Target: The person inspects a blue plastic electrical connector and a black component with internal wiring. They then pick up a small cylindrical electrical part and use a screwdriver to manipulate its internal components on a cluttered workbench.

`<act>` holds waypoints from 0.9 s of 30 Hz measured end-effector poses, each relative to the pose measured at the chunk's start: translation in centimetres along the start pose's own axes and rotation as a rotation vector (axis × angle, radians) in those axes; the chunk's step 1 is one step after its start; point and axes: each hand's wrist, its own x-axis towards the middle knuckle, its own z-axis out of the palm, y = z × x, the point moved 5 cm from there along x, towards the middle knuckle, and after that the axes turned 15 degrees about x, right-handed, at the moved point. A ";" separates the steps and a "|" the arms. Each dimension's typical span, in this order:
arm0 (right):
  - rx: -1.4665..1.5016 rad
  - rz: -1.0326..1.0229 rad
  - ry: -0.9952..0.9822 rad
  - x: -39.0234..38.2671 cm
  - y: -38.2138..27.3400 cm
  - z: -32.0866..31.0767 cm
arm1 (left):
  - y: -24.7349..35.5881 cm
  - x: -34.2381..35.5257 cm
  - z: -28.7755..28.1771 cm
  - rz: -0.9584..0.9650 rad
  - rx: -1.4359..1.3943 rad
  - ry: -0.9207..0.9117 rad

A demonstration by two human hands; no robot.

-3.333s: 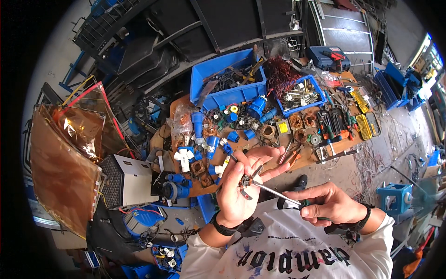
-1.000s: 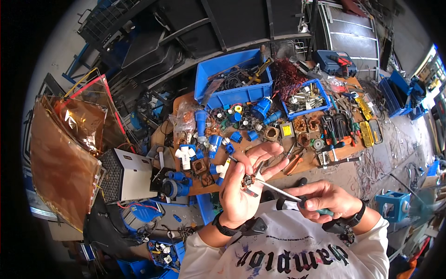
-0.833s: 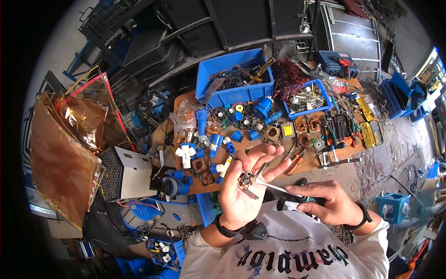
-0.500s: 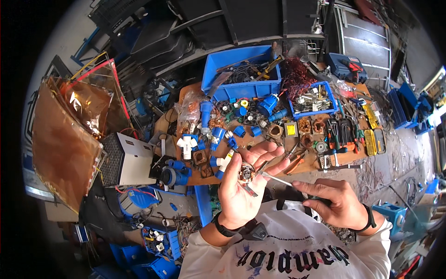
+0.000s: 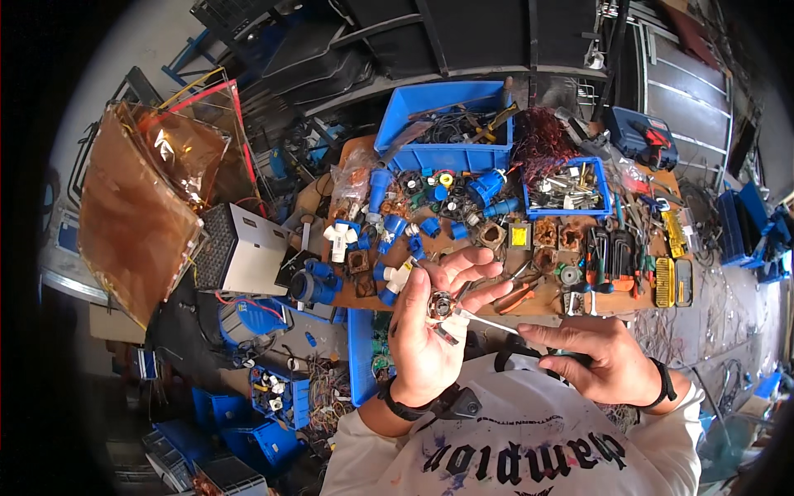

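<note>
My left hand (image 5: 426, 347), palm up with curled fingers, cradles a small round metal part with copper-coloured windings and dark protruding tabs (image 5: 439, 307). My right hand (image 5: 600, 361) is closed round a screwdriver with a long silver shaft (image 5: 490, 321), its dark green handle mostly hidden in the palm. The shaft's tip reaches the small part, and my right index finger lies along the tool. Behind both hands, the wooden bench (image 5: 622, 302) holds blue and white plastic fittings, rusty square parts and hand tools.
A blue crate of cables (image 5: 442, 155), a tray of metal pieces (image 5: 566, 211) and a drill case (image 5: 630, 128) stand on the bench. Copper-coloured panels (image 5: 136, 227) and a pale box (image 5: 256, 252) are at left. Blue bins (image 5: 273, 446) and loose wires lie on the floor.
My right index finger has moved forward along the screwdriver and the small part has turned slightly in my left hand. The whole view has tilted, shifting the right side of the bench lower in the picture.
</note>
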 end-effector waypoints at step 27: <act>-0.003 -0.042 -0.018 -2.3 0.8 -3.6 | -1.4 0.3 4.4 0.155 0.173 0.087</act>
